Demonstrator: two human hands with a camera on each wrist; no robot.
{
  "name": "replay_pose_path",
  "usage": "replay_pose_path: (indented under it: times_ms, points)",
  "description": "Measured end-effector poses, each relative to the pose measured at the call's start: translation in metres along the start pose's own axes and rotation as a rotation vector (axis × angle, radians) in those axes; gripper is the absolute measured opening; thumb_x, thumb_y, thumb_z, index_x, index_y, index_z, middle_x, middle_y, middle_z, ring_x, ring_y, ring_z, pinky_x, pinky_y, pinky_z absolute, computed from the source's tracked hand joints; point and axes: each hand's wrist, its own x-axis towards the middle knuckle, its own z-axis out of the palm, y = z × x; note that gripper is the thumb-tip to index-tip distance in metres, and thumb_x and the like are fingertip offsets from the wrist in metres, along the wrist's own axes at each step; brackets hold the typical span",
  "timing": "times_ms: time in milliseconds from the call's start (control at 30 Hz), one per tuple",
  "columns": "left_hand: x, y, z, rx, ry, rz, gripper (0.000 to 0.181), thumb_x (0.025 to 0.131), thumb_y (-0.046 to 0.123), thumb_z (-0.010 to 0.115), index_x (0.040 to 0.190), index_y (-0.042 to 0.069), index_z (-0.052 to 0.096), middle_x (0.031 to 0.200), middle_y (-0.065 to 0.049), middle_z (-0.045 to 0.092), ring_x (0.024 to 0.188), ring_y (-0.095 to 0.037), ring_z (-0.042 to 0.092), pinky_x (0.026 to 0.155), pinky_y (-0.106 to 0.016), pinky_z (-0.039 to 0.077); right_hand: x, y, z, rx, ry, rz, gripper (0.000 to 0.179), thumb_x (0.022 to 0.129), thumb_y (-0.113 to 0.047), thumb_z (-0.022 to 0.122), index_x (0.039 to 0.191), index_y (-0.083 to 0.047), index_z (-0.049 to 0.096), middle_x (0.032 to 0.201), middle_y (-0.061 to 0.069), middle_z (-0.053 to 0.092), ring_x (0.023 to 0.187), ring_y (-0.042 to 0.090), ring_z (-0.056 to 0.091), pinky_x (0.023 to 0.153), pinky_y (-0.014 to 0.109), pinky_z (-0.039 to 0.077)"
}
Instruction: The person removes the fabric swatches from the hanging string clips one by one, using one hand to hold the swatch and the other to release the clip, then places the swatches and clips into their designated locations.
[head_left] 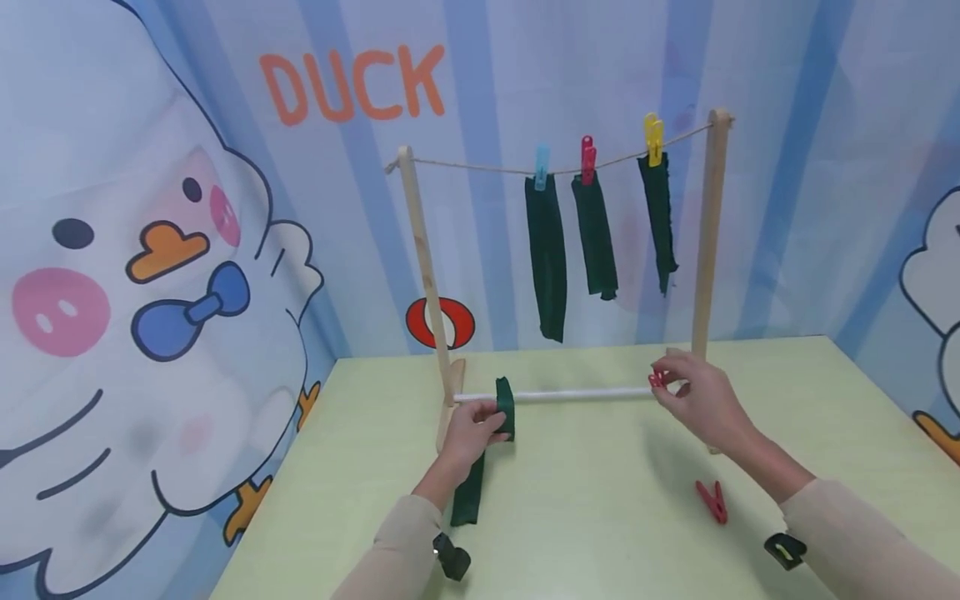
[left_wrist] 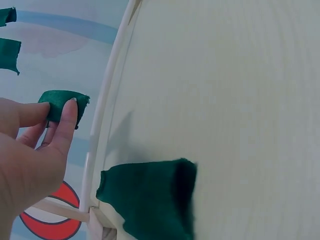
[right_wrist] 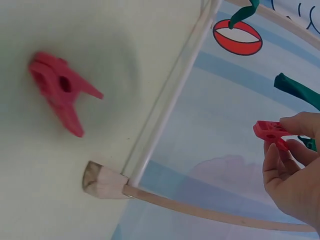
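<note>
Between thumb and fingers my left hand [head_left: 469, 433] pinches a dark green cloth strip [head_left: 506, 408], raised in front of the rack's lower white bar. Another green cloth strip [head_left: 468, 493] lies on the table below that hand; it shows large in the left wrist view, its end curled up. My right hand [head_left: 701, 396] holds a red clothespin [right_wrist: 270, 131] at its fingertips, near the rack's right post. A second red clothespin [head_left: 712, 502] lies on the table below the right hand.
Three green strips hang from the rope [head_left: 480, 167], under a blue clothespin [head_left: 542, 167], a red clothespin [head_left: 588, 160] and a yellow clothespin [head_left: 654, 140]. Wooden posts [head_left: 711, 233] hold the rope at both ends. A duck-print curtain [head_left: 360, 250] stands behind the table [head_left: 600, 542].
</note>
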Motion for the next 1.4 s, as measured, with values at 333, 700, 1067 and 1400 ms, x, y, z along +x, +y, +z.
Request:
replay_pose_path:
  times_ms: [333,700,1067,1400]
  points:
    - [-0.005,-0.017,0.001,0.015,-0.009,-0.046,0.028,0.100,0.004,0.059,0.125,-0.010,0.059,0.111,-0.018,0.062,0.098,-0.026,0.067,0.082,-0.032,0.058,-0.032,0.013,0.002,0.005,-0.049,0.046,0.023,0.085,0.003,0.073,0.108,0.004,0.068,0.100,0.012,0.067,0.083,0.025,0.069,0.064,0.029,0.057]
    - [-0.009,-0.019,-0.003,0.040,-0.019,-0.099,0.034,0.101,0.004,0.057,0.129,-0.014,0.054,0.113,-0.020,0.059,0.090,-0.026,0.069,0.081,-0.032,0.059,-0.049,0.020,-0.006,0.020,-0.138,0.199,0.026,0.086,0.002,0.072,0.110,0.010,0.066,0.101,0.020,0.065,0.080,0.025,0.067,0.057,0.025,0.054]
    - [-0.020,-0.021,-0.012,0.093,-0.023,-0.156,0.030,0.101,0.010,0.057,0.119,-0.014,0.061,0.073,-0.003,0.049,0.060,-0.012,0.059,0.068,-0.030,0.060,-0.064,0.035,-0.013,0.011,-0.269,0.340,0.033,0.088,-0.004,0.071,0.112,0.017,0.063,0.100,0.025,0.069,0.082,0.029,0.070,0.058,0.029,0.056]
    - [-0.023,-0.028,-0.014,0.362,-0.002,-0.148,0.024,0.099,0.019,0.061,0.090,0.000,0.074,0.056,0.001,0.062,0.048,-0.008,0.057,0.044,-0.019,0.040,-0.067,0.040,-0.018,-0.041,-0.329,0.397,0.032,0.087,-0.009,0.074,0.104,0.016,0.066,0.090,0.015,0.071,0.078,0.025,0.068,0.060,0.033,0.055]
